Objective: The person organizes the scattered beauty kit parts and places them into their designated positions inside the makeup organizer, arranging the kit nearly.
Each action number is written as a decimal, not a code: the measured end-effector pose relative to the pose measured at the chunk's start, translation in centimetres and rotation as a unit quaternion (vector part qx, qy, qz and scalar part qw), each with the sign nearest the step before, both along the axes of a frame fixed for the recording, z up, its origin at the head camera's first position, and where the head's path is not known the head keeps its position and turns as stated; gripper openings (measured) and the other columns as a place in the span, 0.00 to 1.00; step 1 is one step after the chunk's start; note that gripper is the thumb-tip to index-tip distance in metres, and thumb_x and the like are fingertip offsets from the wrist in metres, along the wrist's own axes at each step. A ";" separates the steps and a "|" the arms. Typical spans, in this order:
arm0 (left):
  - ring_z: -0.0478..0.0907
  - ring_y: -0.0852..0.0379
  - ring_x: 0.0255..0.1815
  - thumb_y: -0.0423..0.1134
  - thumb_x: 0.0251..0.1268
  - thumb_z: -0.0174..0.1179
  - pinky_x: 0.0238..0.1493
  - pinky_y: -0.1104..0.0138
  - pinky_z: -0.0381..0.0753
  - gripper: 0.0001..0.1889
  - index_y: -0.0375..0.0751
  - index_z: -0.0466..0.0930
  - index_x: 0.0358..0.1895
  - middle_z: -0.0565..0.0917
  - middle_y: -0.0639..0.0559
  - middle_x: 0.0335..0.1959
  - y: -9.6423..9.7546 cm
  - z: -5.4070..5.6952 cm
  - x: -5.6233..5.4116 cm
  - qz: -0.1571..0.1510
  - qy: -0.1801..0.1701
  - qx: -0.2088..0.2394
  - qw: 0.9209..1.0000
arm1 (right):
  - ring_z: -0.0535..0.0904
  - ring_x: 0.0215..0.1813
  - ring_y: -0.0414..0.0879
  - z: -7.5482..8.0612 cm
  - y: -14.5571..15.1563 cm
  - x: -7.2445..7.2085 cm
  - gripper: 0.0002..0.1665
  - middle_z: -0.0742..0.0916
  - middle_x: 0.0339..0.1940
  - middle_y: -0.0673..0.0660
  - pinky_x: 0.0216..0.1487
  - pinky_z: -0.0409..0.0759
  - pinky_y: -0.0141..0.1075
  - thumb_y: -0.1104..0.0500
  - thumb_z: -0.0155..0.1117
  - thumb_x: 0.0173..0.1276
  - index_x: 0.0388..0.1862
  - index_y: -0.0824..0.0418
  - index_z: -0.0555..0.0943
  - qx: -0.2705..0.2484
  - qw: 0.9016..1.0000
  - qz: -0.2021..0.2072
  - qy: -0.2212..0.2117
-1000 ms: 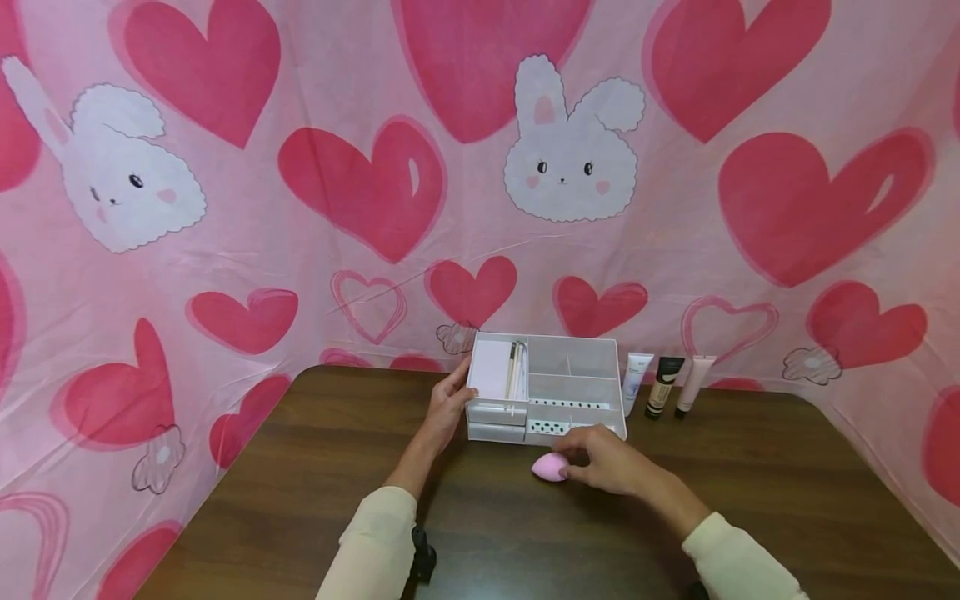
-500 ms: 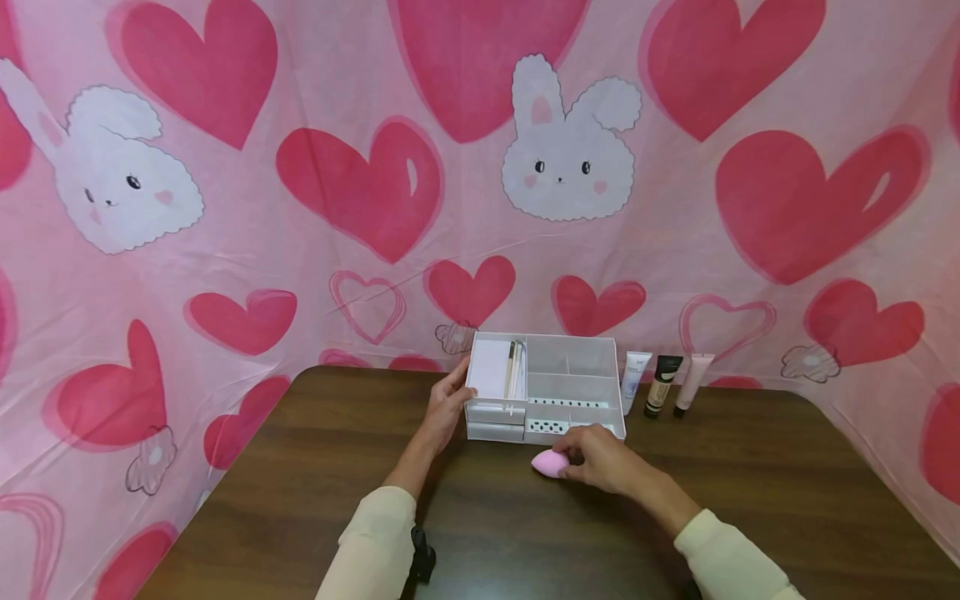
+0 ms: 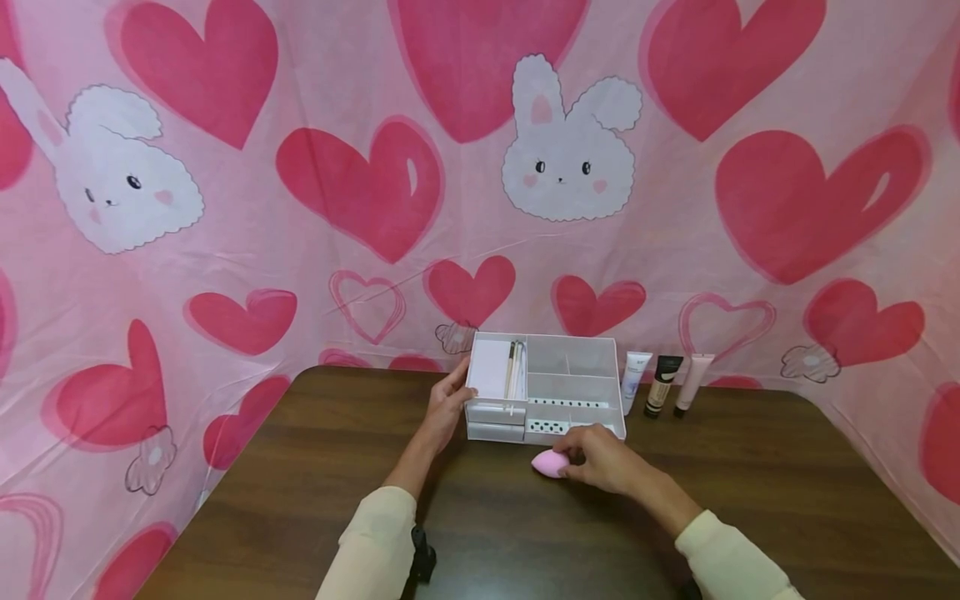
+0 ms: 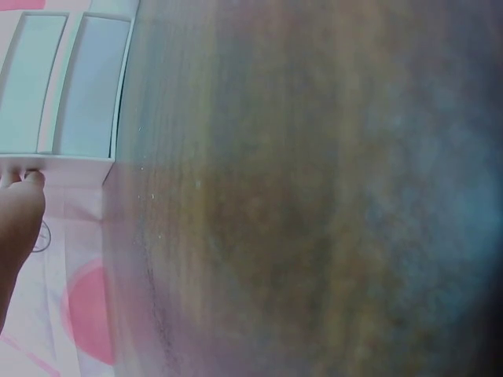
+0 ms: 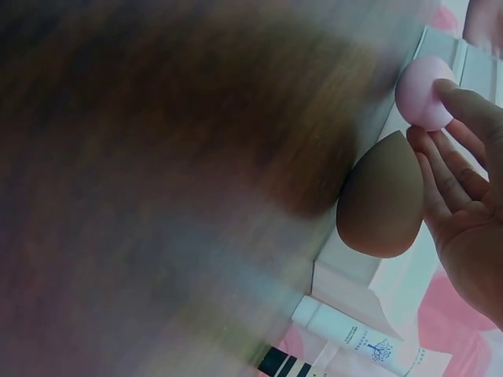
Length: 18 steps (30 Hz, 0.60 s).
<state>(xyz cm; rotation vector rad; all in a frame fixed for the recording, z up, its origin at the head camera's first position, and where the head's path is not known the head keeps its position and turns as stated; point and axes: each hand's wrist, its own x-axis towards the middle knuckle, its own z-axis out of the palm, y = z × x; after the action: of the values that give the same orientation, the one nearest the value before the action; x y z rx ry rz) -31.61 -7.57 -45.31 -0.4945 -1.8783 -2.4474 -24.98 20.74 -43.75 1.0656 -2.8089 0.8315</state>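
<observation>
My left hand (image 3: 444, 408) holds the left side of a white makeup organizer (image 3: 572, 337), thumb at the rim and fingers along the outer wall. In front of the organizer, my right hand (image 3: 603, 457) pinches a pink makeup sponge (image 3: 550, 464) between thumb and fingers, its pointed end towards the left. The right wrist view also has a brown teardrop makeup sponge (image 5: 381, 200) close beside the fingers; in the head view the right hand hides it. Long-handled brushes (image 3: 513, 371) stand in the organizer's left compartment beside a white panel (image 3: 489, 367).
Right of the organizer stand a white tube (image 3: 636, 379), a black-and-beige tube (image 3: 663, 386) and a pale pink tube (image 3: 694, 383). Two drawers (image 3: 497, 432) sit at the organizer's lower left. A pink heart-patterned cloth (image 3: 480, 233) hangs behind the dark wooden table (image 3: 337, 467).
My right forearm has shifted slightly left with a small movement of the head view. Both hands keep the same hold on the organizer and the pink sponge.
</observation>
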 end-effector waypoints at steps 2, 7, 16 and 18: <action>0.53 0.41 0.79 0.21 0.63 0.48 0.59 0.83 0.70 0.36 0.24 0.53 0.77 0.52 0.32 0.82 0.0 0.0 0.0 0.000 0.000 0.001 1.000 | 0.80 0.32 0.36 0.1 0.0 0.0 0.13 0.90 0.31 0.49 0.35 0.80 0.31 0.61 0.79 0.56 0.41 0.60 0.90 0.000 1.000 0.001 0.003; 0.52 0.42 0.79 0.21 0.62 0.48 0.59 0.83 0.70 0.37 0.24 0.52 0.77 0.52 0.32 0.82 0.0 0.0 0.1 0.003 -0.001 0.007 1.000 | 0.80 0.32 0.35 0.2 0.1 0.0 0.13 0.91 0.32 0.50 0.36 0.81 0.31 0.62 0.79 0.55 0.41 0.61 0.90 -0.001 1.000 0.004 0.007; 0.51 0.41 0.80 0.21 0.63 0.48 0.59 0.84 0.69 0.37 0.24 0.52 0.77 0.52 0.32 0.82 0.1 0.0 0.0 0.000 -0.001 0.008 1.000 | 0.80 0.36 0.36 1.3 0.5 -0.1 0.16 0.92 0.38 0.50 0.42 0.84 0.32 0.59 0.77 0.59 0.46 0.60 0.90 -0.003 1.000 -0.022 -0.011; 0.51 0.41 0.80 0.21 0.63 0.48 0.59 0.84 0.69 0.37 0.24 0.52 0.77 0.52 0.32 0.82 0.1 -0.1 0.0 0.001 0.000 0.006 1.000 | 0.82 0.37 0.38 1.7 0.7 -0.2 0.15 0.92 0.39 0.51 0.44 0.85 0.35 0.59 0.77 0.60 0.46 0.61 0.90 -0.009 1.000 -0.023 -0.012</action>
<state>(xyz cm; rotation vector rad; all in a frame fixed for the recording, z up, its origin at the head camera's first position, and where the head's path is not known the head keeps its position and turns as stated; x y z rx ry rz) -31.66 -7.49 -45.37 -0.4927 -1.8612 -2.4557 -25.13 21.41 -42.10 0.9899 -2.8274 0.8700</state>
